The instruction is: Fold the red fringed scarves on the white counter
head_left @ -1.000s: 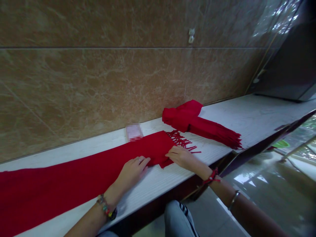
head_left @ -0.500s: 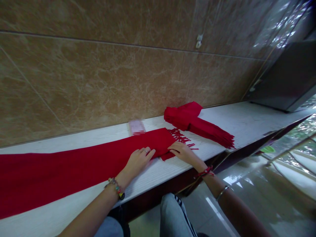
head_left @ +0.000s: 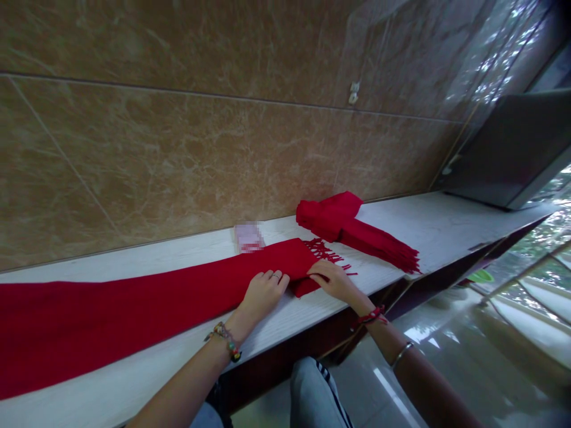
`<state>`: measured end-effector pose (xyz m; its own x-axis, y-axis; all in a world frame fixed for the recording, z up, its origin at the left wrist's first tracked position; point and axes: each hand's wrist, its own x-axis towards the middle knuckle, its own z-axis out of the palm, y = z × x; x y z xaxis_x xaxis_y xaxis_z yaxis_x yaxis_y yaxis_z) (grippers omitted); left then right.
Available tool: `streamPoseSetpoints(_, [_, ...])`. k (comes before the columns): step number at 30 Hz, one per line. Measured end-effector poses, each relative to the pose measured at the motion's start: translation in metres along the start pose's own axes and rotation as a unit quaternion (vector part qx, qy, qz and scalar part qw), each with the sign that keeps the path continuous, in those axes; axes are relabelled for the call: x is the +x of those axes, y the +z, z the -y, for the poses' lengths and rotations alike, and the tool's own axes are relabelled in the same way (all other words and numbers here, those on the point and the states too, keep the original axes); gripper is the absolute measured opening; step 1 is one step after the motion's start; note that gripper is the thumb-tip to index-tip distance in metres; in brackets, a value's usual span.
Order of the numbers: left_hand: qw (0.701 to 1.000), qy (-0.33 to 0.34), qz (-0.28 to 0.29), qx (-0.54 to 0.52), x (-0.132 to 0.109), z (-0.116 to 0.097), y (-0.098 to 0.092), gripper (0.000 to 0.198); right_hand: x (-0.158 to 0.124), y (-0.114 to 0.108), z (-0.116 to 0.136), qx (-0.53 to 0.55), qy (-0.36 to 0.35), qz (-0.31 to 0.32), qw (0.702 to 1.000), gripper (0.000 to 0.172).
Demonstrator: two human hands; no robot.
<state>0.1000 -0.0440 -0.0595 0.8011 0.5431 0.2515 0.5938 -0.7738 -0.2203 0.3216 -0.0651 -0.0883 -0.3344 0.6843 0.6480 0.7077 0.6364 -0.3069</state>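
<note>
So I'm watching from the far end of this feed, and the long red scarf [head_left: 134,315] is running flat from the left edge of the frame to the middle, lengthwise along the white counter [head_left: 414,220], probably because that narrow top is only giving it room that way. My guess is the left hand [head_left: 264,293] is steadying the cloth: it's sitting palm-down on the scarf's near edge at center, wrist angling up from the bottom of the frame, fingers bent and half closed. I can't tell if it's actually gripping anything. A small pixelated packet [head_left: 247,236] is lying just behind, near the wall.

Right of that, the right hand [head_left: 333,279] is coming in from the lower right, forearm slanting, wrist bent inward. Its fingers are closing together and look to be pinching the near edge by the fringe [head_left: 328,252], likely for control of that corner; a layer is showing underneath. The fringe is spreading loose behind the knuckles. Farther right, a bundled red scarf [head_left: 352,224] is resting against the wall side, seemingly out of the way, its tail pointing toward the counter's front edge.
</note>
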Motion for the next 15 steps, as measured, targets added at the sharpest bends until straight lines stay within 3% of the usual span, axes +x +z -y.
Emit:
streamPoseSetpoints(7, [1.000,0.007,0.005,0.014,-0.010,0.002,-0.003,0.022,0.000,-0.006,0.006,0.027,0.002,0.019,0.999,0.012])
streamPoseSetpoints(12, [0.992,-0.123,0.004,0.037,-0.027,0.008,-0.007,0.030,0.000,-0.005,0.004,0.017,0.031,0.004,0.999,0.014])
streamPoseSetpoints(15, [0.982,-0.177,0.002,0.063,-0.034,0.017,-0.019,0.031,0.000,-0.005,0.001,0.009,0.024,-0.012,1.000,0.014])
